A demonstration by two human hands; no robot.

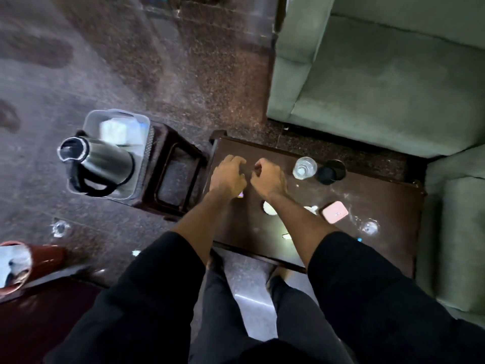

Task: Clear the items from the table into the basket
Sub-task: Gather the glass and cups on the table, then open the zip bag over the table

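Head cam: basket (89, 122) clear plastic, w/ steel kettle (105, 161) inside.

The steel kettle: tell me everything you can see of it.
The kettle has a shiny steel body, a black handle and a dark rim around its open top, with a small spout at the lip. No lid shows. It stands in the translucent plastic basket, beside a white item farther back in it. The basket sits on a dark stool left of the table. Neither hand touches the kettle.
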